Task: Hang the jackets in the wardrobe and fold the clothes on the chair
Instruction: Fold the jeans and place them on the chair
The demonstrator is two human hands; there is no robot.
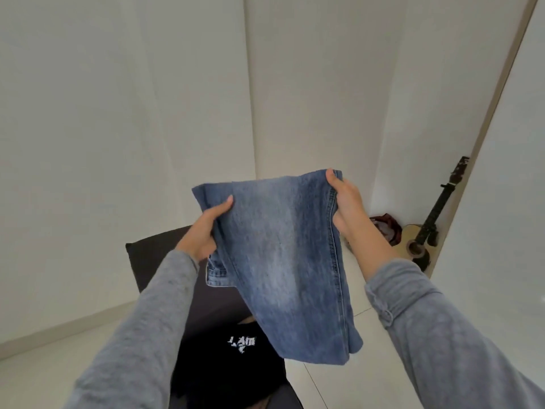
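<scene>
Jeans (283, 255) hang folded above the chair (153, 261), my left grip (203, 228) and right grip (346, 202) each pinching a top corner; a loosened pinch could let the fold slump onto the black shirt (224, 367).

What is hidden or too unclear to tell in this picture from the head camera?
All in the head view:
1. The chair: the held jeans cover much of its seat and back.
2. The black shirt: its white print is too blurred to read.
3. The left hand: its fingers are behind the jeans; only the thumb shows.
4. The dark red thing beside the guitar: partly behind the person's arm, so it cannot be identified.
</scene>
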